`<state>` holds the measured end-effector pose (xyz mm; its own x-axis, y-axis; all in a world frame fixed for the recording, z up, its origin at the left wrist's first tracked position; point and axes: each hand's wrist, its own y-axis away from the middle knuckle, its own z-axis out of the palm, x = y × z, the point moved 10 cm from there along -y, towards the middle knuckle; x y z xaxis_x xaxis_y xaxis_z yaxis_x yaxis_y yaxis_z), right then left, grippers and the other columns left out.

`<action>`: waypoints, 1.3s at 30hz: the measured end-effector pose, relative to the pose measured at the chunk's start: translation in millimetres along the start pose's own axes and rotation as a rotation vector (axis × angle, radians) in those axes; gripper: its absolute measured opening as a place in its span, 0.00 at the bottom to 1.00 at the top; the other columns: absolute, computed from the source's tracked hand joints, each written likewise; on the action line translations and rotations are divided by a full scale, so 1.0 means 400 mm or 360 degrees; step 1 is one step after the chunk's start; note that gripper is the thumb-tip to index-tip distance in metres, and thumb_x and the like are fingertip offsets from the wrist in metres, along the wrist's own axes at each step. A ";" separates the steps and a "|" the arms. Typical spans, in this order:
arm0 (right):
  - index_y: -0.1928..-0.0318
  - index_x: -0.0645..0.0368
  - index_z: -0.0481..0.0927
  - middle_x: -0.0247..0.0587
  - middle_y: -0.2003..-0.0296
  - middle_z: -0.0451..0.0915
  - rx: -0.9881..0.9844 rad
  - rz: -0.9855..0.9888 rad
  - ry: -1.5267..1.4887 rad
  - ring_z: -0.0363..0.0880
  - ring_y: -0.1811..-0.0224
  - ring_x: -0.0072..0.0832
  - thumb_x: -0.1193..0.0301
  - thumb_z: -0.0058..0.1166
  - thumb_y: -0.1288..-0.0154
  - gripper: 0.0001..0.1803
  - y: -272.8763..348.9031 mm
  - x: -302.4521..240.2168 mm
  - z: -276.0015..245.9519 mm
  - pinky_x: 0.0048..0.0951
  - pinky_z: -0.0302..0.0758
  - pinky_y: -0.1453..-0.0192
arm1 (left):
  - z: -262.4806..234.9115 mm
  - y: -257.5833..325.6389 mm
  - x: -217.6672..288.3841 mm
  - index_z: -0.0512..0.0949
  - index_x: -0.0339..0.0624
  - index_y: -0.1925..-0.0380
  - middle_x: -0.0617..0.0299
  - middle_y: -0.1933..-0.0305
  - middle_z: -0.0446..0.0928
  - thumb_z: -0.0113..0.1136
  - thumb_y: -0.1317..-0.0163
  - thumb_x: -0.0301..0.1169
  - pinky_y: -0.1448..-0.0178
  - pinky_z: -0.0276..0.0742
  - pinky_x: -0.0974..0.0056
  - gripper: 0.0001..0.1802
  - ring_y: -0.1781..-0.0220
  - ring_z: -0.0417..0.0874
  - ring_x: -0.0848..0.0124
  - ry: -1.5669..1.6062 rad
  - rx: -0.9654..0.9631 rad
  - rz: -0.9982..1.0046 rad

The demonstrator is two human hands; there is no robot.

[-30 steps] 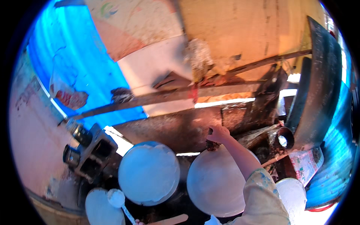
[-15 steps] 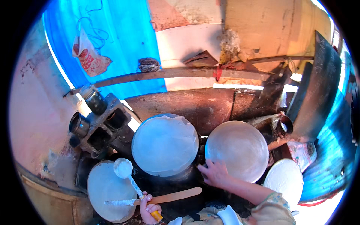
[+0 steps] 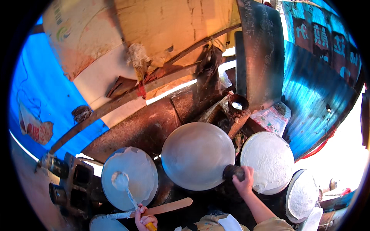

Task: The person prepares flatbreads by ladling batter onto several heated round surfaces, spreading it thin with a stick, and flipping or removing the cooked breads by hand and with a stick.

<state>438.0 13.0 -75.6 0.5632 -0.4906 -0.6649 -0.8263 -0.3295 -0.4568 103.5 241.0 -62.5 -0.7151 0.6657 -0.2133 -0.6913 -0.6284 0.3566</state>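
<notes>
My left hand (image 3: pixel 145 219) is closed around two handles: a batter-coated ladle (image 3: pixel 120 180) with a yellow handle end, and a long flat wooden spatula (image 3: pixel 171 206), whitened at its far left end. The ladle's bowl is over the left round griddle (image 3: pixel 143 181), which bears a thin pale sheet with a ragged edge. At the lower right rim of the middle griddle (image 3: pixel 197 156), my right hand (image 3: pixel 245 182) grips a dark stubby roll (image 3: pixel 233 173); its material cannot be made out. Only a smooth greyish surface shows on that middle griddle.
To the right are a griddle covered in white batter (image 3: pixel 267 162) and another white-topped round (image 3: pixel 302 196). Part of a pale round (image 3: pixel 108 223) shows at bottom left. Behind stand a rusty can (image 3: pixel 238 102), a tall dark board (image 3: pixel 264 54) and a metal backsplash (image 3: pixel 135 133). Jars (image 3: pixel 56 165) sit left.
The view has swung right, bringing more of the right side in. My right hand has gone from the middle griddle's left edge to its lower right rim and now holds the dark roll.
</notes>
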 end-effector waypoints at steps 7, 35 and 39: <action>0.48 0.53 0.69 0.53 0.59 0.71 -0.0205 0.0364 0.0027 0.72 0.55 0.46 0.61 0.59 0.57 0.32 -0.396 0.213 0.168 0.40 0.71 0.52 | 0.036 -0.063 -0.023 0.65 0.38 0.71 0.69 0.84 0.62 0.42 0.36 0.30 0.85 0.60 0.78 0.08 0.89 0.61 0.84 -0.0077 0.0003 0.0138; 0.47 0.43 0.69 0.49 0.56 0.67 -0.1825 -0.1603 0.0160 0.74 0.58 0.45 0.60 0.59 0.59 0.32 0.044 -0.730 0.723 0.41 0.75 0.59 | -0.060 0.286 0.153 0.63 0.41 0.59 0.68 0.75 0.64 0.35 0.31 0.34 0.81 0.63 0.78 0.09 0.89 0.60 0.84 -0.0194 0.0191 0.1192; 0.48 0.44 0.69 0.47 0.57 0.67 -0.1618 -0.1263 -0.0085 0.74 0.60 0.44 0.61 0.61 0.60 0.33 0.045 -0.663 0.657 0.40 0.75 0.59 | -0.106 0.339 0.203 0.64 0.42 0.63 0.69 0.79 0.63 0.38 0.32 0.34 0.83 0.62 0.80 0.08 0.89 0.60 0.85 -0.0219 0.0178 0.1211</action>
<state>275.3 349.1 -62.7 0.8792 0.1457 -0.4536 0.1128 -0.9887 -0.0990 -52.6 192.6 -70.0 -0.9642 0.1160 0.2386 0.0041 -0.8928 0.4505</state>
